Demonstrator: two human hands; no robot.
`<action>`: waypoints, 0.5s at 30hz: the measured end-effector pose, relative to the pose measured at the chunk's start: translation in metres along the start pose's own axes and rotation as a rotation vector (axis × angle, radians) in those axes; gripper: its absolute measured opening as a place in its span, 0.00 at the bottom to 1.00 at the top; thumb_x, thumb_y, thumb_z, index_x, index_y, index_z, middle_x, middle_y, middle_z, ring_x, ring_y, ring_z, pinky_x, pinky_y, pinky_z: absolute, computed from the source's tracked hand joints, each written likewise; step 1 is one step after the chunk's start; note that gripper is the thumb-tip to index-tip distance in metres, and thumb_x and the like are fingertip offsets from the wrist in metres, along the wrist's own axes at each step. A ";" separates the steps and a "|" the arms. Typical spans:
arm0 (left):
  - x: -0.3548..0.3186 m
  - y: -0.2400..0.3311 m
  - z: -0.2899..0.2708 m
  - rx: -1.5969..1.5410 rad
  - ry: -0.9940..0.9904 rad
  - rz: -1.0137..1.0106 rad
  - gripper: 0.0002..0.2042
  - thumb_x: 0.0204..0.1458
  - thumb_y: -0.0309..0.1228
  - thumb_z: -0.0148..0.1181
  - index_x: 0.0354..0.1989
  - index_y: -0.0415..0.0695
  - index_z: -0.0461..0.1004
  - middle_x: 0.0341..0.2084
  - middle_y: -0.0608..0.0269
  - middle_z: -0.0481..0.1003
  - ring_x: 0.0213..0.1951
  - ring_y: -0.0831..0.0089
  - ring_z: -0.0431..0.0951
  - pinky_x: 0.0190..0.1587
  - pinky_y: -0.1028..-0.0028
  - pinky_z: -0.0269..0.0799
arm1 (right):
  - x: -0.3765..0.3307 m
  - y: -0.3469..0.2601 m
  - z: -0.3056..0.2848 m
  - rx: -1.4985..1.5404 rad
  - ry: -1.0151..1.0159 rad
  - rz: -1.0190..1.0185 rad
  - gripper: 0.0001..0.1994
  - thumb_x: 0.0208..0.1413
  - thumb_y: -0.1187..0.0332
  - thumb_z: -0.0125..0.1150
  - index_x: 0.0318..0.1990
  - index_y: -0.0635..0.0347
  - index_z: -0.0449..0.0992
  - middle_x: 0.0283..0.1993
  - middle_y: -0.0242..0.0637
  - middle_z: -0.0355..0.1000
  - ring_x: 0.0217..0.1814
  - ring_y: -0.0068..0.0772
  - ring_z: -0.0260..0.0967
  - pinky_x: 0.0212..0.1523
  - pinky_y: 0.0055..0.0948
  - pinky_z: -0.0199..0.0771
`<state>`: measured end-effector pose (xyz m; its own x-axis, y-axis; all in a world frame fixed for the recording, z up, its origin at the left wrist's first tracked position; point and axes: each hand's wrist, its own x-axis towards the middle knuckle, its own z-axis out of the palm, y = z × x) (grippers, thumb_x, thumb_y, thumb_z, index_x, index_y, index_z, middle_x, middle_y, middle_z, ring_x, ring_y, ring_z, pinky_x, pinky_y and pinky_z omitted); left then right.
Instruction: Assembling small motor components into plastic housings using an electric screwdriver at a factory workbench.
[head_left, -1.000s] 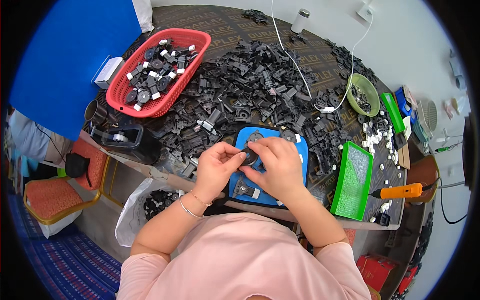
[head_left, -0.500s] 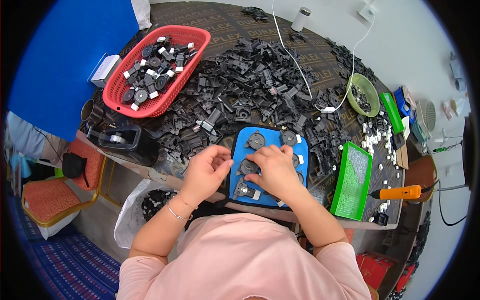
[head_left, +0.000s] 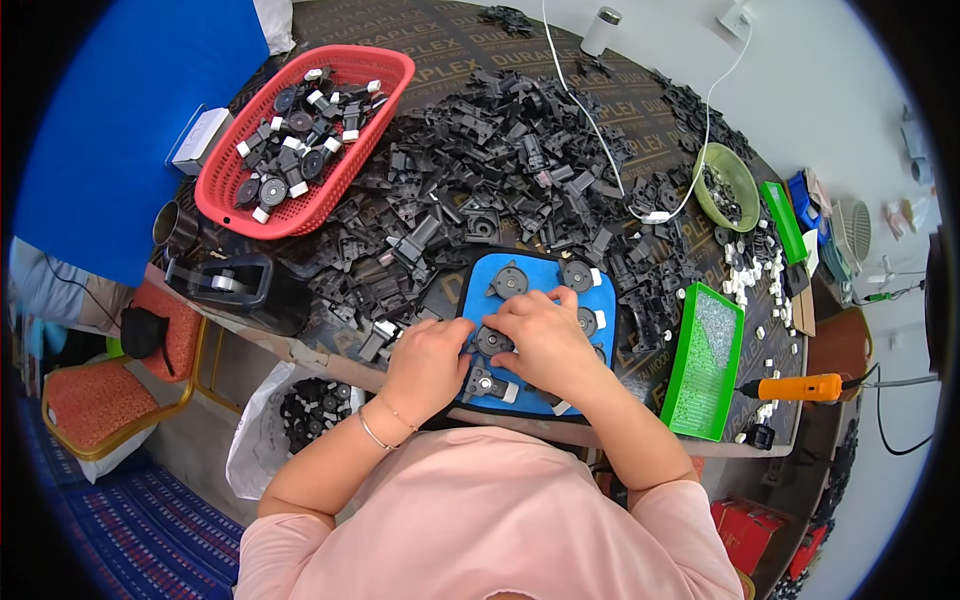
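A blue mat (head_left: 490,263) with a black border lies at the table's near edge, bearing several black plastic parts with round discs, some with white ends. My right hand (head_left: 548,345) grips a round black plastic part (head_left: 491,342) in the mat's middle, thumb and fingers at its disc. From the left, my left hand (head_left: 428,368) has its bent fingers and thumb closed at the same part's left edge. Just below sits another black part (head_left: 483,384) with a bright metal centre and a white end. Above the hands is a disc part (head_left: 508,281).
Loose black plastic pieces (head_left: 500,150) are heaped beyond the mat. A red basket (head_left: 335,205) of assembled parts stands left, near a tape dispenser (head_left: 250,285). At right are a green tray (head_left: 690,400), an orange-handled electric tool (head_left: 800,387), a bowl (head_left: 725,170) and white caps (head_left: 745,280).
My left hand has moved right and down, onto the left edge of the round part. The right hand stays on that part, shifted slightly left.
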<state>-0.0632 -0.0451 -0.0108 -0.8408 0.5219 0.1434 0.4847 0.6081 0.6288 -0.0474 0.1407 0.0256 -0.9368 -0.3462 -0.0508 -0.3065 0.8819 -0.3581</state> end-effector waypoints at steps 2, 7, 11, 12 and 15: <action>0.001 0.001 0.000 -0.001 -0.007 -0.001 0.15 0.36 0.22 0.65 0.37 0.41 0.75 0.26 0.59 0.76 0.33 0.58 0.75 0.38 0.64 0.71 | 0.001 0.000 0.000 -0.004 -0.005 0.004 0.22 0.35 0.63 0.74 0.44 0.50 0.80 0.41 0.28 0.73 0.48 0.31 0.67 0.55 0.43 0.54; 0.004 0.001 -0.001 -0.024 -0.030 -0.009 0.16 0.36 0.22 0.65 0.38 0.41 0.75 0.26 0.58 0.76 0.33 0.57 0.75 0.37 0.63 0.71 | -0.004 0.009 -0.001 0.052 0.030 -0.005 0.26 0.36 0.60 0.74 0.48 0.48 0.78 0.44 0.29 0.72 0.50 0.33 0.67 0.56 0.43 0.53; 0.002 -0.002 -0.006 -0.047 0.013 -0.019 0.17 0.36 0.21 0.67 0.38 0.41 0.74 0.28 0.57 0.77 0.30 0.58 0.75 0.33 0.64 0.71 | -0.013 0.047 -0.031 0.131 0.133 0.134 0.27 0.37 0.59 0.74 0.50 0.48 0.76 0.47 0.32 0.72 0.53 0.35 0.67 0.57 0.44 0.53; 0.001 0.000 -0.010 -0.052 0.011 0.002 0.17 0.36 0.21 0.67 0.38 0.41 0.74 0.28 0.57 0.77 0.30 0.58 0.75 0.33 0.64 0.71 | -0.018 0.064 -0.039 0.040 0.203 0.163 0.27 0.37 0.60 0.74 0.49 0.50 0.77 0.46 0.35 0.73 0.52 0.38 0.69 0.56 0.42 0.58; 0.002 0.002 -0.019 -0.072 -0.006 -0.069 0.16 0.36 0.20 0.67 0.37 0.40 0.74 0.27 0.57 0.77 0.33 0.56 0.75 0.37 0.63 0.71 | -0.032 0.139 -0.063 -0.041 0.399 0.457 0.16 0.42 0.68 0.69 0.43 0.55 0.80 0.42 0.42 0.76 0.44 0.43 0.74 0.46 0.37 0.73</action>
<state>-0.0684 -0.0543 0.0056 -0.8703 0.4837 0.0931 0.4066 0.5987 0.6901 -0.0706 0.2945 0.0365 -0.9636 0.2104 0.1649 0.1433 0.9272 -0.3461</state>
